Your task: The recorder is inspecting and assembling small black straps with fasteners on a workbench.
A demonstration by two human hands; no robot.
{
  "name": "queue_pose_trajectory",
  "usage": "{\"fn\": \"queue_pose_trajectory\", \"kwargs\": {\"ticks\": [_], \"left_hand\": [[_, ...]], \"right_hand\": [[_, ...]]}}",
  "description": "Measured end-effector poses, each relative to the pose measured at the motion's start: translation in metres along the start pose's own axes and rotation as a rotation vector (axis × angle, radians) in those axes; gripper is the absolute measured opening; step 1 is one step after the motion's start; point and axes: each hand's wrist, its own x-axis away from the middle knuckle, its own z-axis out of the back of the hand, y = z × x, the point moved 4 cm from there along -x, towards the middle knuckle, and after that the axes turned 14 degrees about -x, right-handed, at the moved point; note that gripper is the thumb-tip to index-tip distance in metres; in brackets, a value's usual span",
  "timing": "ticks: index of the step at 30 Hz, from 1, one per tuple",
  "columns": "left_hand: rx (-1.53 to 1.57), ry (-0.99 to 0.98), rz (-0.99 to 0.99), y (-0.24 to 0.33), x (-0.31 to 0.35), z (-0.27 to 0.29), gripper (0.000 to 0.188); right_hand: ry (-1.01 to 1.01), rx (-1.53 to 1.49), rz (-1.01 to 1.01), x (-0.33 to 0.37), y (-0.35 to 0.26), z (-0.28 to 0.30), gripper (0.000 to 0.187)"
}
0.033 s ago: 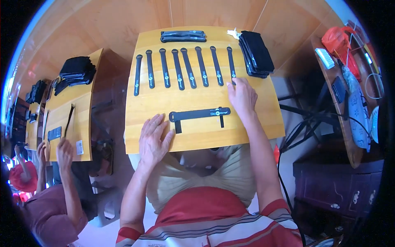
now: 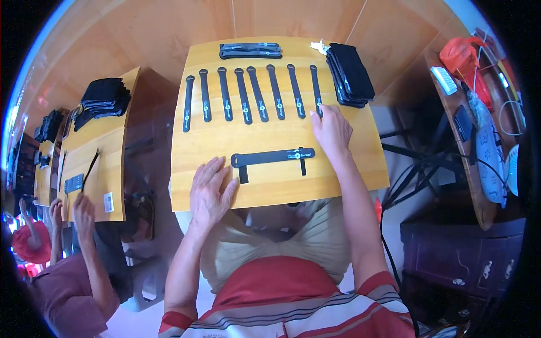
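Note:
My left hand (image 2: 211,191) lies flat on the table near its front edge, fingers stretched out, holding nothing. Just right of it a black strap (image 2: 265,159) with a hole at its left end lies crosswise. Two short black strips (image 2: 243,176) stick out from under that strap toward me. At the right end of a row of several similar black straps (image 2: 245,101), my right hand (image 2: 333,128) has its fingers closed at the near end of the last strap (image 2: 316,84). The fingers partly cover that end.
A bundle of black straps (image 2: 249,52) lies at the back of the wooden table (image 2: 349,186). A stack of black straps (image 2: 352,76) and a crumpled white scrap (image 2: 320,46) sit back right. Left, a co-worker's hand (image 2: 84,214) is at another table (image 2: 115,163).
The co-worker's hand at the left table has moved slightly nearer and left, and the dark strip by it has shifted. My own hands have hardly moved.

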Motion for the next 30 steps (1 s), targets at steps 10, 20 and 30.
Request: {"fn": "queue_pose_trajectory", "kwargs": {"ticks": [10,20,30], "left_hand": [[0.009,0.035,0.002,0.002,0.000,0.003,0.035],[0.214,0.196,0.127,-0.008,0.026,-0.001,0.031],[1.441,-0.150,0.548,0.084,0.022,0.039,0.040]], "right_hand": [[-0.087,0.346,-0.051,-0.029,0.033,-0.014,0.023],[0.013,0.217,0.255,0.051,-0.018,0.038,0.012],[-0.062,0.001,0.959,0.173,-0.088,0.073,0.029]]}}
